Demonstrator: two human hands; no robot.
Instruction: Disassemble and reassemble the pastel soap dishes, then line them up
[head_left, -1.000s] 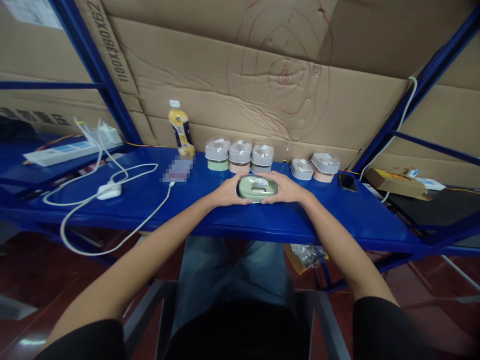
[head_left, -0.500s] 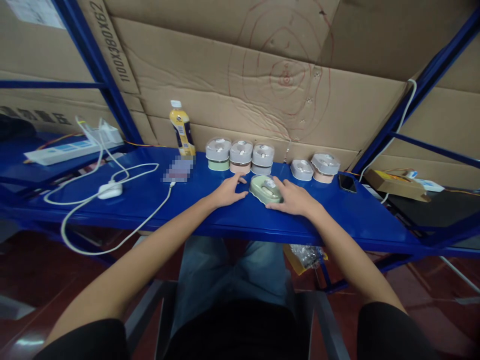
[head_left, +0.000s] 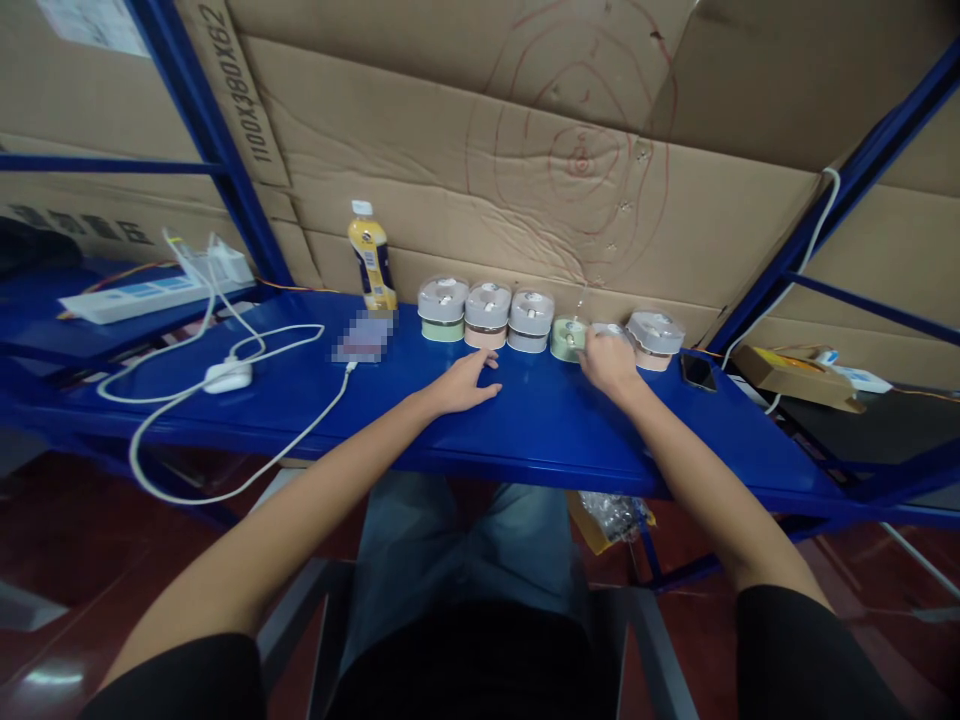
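Observation:
A small green container with a clear lid [head_left: 564,341] stands in the row at the back of the blue table. At its right edge is my right hand [head_left: 611,365], fingers closed on it; the fingertips are partly hidden. Just behind that hand a grey container [head_left: 609,331] shows only its top. My left hand [head_left: 463,385] rests on the table with fingers apart and nothing in them. Close beyond it stand a pink container with a grey one on top [head_left: 486,335], a green-and-grey stack [head_left: 442,328] and a grey stack [head_left: 530,338].
Another pink-and-grey stack [head_left: 654,355] and a black phone [head_left: 698,372] lie to the right. Leftward are a yellow bottle [head_left: 373,265], a blurred-out flat object [head_left: 364,338] with a white cable [head_left: 300,432], and a power strip [head_left: 150,298]. Cardboard [head_left: 420,140] walls the back.
My right hand has moved the green container from the front of the table back into the row, and its fingers have curled. My left hand has stayed nearly still.

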